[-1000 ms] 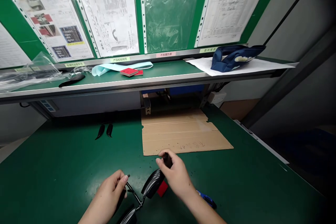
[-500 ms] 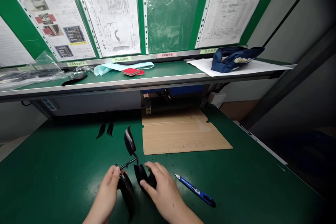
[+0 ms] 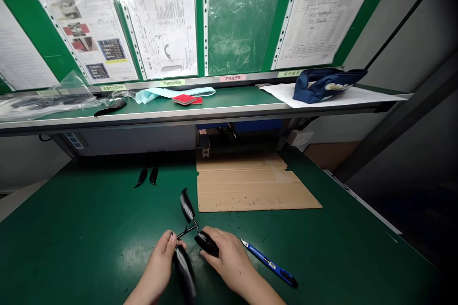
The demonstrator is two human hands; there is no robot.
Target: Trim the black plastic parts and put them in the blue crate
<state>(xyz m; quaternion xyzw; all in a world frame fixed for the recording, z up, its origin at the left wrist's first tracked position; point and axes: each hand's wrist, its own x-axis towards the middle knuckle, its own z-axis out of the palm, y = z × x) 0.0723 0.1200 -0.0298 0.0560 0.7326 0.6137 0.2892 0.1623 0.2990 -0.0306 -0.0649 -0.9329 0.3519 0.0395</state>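
Observation:
Several glossy black curved plastic parts hang on a thin black runner, like a moulded sprue (image 3: 188,232). My left hand (image 3: 161,257) pinches the runner's near end between thumb and fingers. Below those fingers a long black part (image 3: 185,274) points down, blurred. My right hand (image 3: 229,257) is closed around a black part (image 3: 206,243) at the right of the runner, its thumb below and fingers above. Another black curved part (image 3: 186,206) sticks up from the far end, untouched by either hand. Just right of my right hand lies a blue pen (image 3: 270,263).
A cardboard sheet (image 3: 250,190) lies on the green table behind my hands. Two small black parts (image 3: 142,177) rest at the back left. The shelf (image 3: 239,100) above holds red pads (image 3: 185,99), a light-blue strap (image 3: 157,94), a plastic bag (image 3: 53,100) and a navy pouch (image 3: 322,86).
The right part has turned in my right hand and sits further inside its grip. The upper part has dipped lower. The whole view has shifted slightly.

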